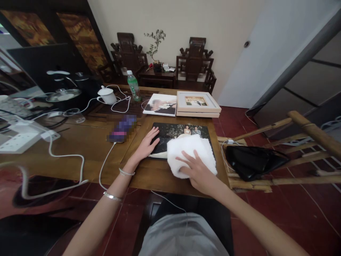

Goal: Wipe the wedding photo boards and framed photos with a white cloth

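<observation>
Lying flat on the wooden table (149,177) at the centre of the frame, the dark photo panel (170,131) is partly covered by a folded white cloth (206,153) on its lower right part. Your left hand (147,145) rests on the panel's left edge, palm down, fingers extended, holding nothing. Your right hand (198,172) is on top of the cloth, fingers spread; whether it also pinches a fold, you cannot be told from this view. Part of the cloth overhangs the panel's lower edge onto the table.

Above the panel, note a white-edged print (161,103) and, just beside it on the right, a pale wooden frame (198,101). A blurred phone (122,128), with a white cable attached, lies to the left of your left hand. Further out, a green bottle (134,86) and a lidded white cup (107,96) stand upright at upper left of centre. At right, a black bag (253,161) lies on a bamboo chair (314,131).
</observation>
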Demonstrator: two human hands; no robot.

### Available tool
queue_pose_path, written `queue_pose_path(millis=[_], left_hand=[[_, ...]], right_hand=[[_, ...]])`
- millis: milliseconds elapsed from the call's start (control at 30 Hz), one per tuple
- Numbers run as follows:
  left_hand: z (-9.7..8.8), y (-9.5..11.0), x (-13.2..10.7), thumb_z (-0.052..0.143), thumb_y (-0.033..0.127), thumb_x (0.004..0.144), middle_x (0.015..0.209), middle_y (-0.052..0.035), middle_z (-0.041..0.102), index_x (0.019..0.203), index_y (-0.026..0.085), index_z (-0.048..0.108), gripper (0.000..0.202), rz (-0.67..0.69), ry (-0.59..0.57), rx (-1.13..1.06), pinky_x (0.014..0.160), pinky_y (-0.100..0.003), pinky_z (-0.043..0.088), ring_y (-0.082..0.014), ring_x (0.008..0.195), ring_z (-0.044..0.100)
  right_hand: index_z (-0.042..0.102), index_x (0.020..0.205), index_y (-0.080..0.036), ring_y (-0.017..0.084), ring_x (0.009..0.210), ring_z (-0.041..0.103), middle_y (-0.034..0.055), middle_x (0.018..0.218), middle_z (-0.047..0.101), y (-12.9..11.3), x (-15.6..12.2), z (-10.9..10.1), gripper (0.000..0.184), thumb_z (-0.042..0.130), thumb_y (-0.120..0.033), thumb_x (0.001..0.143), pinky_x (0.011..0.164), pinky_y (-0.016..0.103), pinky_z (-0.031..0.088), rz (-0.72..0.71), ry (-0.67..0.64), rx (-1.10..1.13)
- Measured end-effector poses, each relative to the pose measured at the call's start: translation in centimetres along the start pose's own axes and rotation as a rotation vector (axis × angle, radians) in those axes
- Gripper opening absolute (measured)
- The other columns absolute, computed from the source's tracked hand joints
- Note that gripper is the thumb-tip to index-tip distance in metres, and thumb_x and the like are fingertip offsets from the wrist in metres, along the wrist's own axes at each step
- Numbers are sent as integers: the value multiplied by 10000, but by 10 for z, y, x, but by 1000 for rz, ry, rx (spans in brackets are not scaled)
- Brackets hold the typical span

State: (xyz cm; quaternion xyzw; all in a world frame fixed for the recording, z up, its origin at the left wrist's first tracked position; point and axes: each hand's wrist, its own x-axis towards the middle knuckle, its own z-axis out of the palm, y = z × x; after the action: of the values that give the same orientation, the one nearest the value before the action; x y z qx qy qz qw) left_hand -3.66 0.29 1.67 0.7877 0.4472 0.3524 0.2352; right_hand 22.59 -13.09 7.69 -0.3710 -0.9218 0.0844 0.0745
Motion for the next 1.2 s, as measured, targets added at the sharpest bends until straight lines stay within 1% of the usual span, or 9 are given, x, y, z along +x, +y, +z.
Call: queue_pose_path(millis=[100, 200, 300, 400, 567, 800, 900, 1000, 1200], left_hand=[[0, 0, -1, 406, 470, 955, 1492, -119, 418, 1377, 160, 489, 530, 15, 11, 28, 1177, -475, 224, -230, 1426, 302], [-1, 0, -1, 409, 486, 954, 1493, -114, 419, 1376, 176, 491, 530, 28, 7, 44, 1174, -476, 234, -233, 1417, 321], [-1, -1, -1, 410, 472, 958, 1494, -121, 415, 1377, 169, 489, 524, 37, 5, 48, 1175, -470, 236, -235, 1414, 327], [0, -1, -1, 412, 451, 960, 1487, -132, 423, 1373, 151, 491, 517, 49, 13, 44, 1176, -465, 237, -234, 1415, 323], [1, 0, -1, 430, 429, 954, 1474, -151, 436, 1359, 121, 504, 515, 43, 25, 29, 1174, -461, 245, -238, 1413, 328], [1, 2, 1, 433, 443, 945, 1463, -129, 457, 1344, 166, 523, 494, 36, 37, 29, 1167, -480, 262, -246, 1403, 349], [2, 1, 0, 423, 443, 947, 1467, -128, 451, 1349, 165, 518, 498, 40, 30, 46, 1168, -481, 258, -246, 1405, 346], [2, 0, 0, 409, 445, 953, 1479, -115, 439, 1362, 182, 503, 495, 36, 19, 58, 1168, -488, 254, -241, 1409, 337], [0, -1, -1, 412, 444, 956, 1479, -124, 436, 1363, 167, 499, 500, 43, 11, 57, 1173, -470, 248, -233, 1412, 331]], right_hand=[[607, 1164, -174, 287, 1428, 258, 135, 1451, 471, 21, 11, -4, 635, 371, 84, 634, 1121, 654, 176, 16, 28, 27], [582, 1213, -160, 269, 1412, 300, 169, 1369, 544, 57, 37, -9, 638, 379, 72, 654, 1126, 619, 184, 127, 77, 11], [545, 1264, -153, 281, 1403, 316, 188, 1340, 556, 89, 66, -14, 630, 377, 55, 694, 1101, 623, 218, 229, 118, -35], [528, 1286, -140, 305, 1379, 352, 215, 1336, 543, 106, 87, -18, 621, 363, 48, 717, 1067, 637, 249, 307, 145, -77], [541, 1277, -141, 304, 1405, 298, 197, 1317, 563, 92, 84, -13, 624, 370, 57, 711, 1081, 650, 210, 293, 139, -98], [612, 1174, -183, 337, 1427, 238, 105, 1460, 468, 16, 24, 4, 651, 354, 98, 647, 1087, 720, 149, 114, 72, -39], [629, 1133, -185, 346, 1437, 202, 91, 1487, 434, -2, 7, 6, 628, 365, 94, 636, 1090, 726, 140, 36, 39, -23], [630, 1135, -194, 310, 1437, 223, 102, 1470, 456, 7, 7, 3, 638, 369, 91, 628, 1101, 701, 154, 3, 34, 14], [581, 1237, -145, 285, 1411, 302, 192, 1368, 541, 71, 54, -8, 654, 384, 71, 652, 1113, 639, 181, 161, 95, 13]])
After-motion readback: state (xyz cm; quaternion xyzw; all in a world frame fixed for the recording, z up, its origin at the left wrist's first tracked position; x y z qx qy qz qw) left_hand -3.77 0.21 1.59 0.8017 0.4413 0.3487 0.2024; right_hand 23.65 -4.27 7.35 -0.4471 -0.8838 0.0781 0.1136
